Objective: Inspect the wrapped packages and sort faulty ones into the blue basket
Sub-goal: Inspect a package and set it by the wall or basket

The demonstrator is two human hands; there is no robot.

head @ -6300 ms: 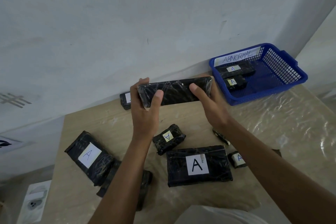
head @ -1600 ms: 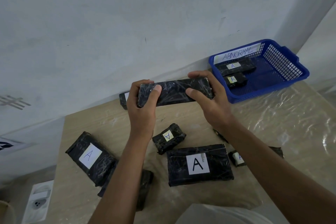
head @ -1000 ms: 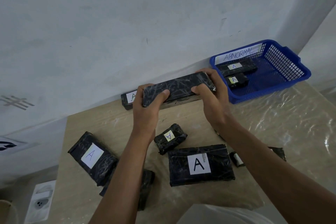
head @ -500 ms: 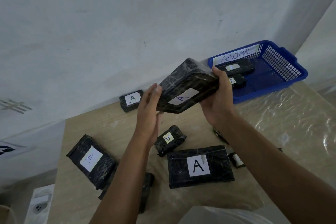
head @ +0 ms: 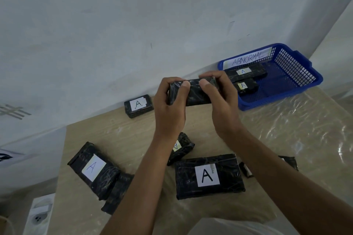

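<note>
package turned back level, label now hidden
left hand and right hand grip the glossy black wrapped package by its ends above the plastic-covered table, beside the blue mesh basket.

Packages black, glossy, white "A" labels; basket blue mesh, upper right; table beige.

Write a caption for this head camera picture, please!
Both hands grip a black wrapped package near the blue basket.
</note>
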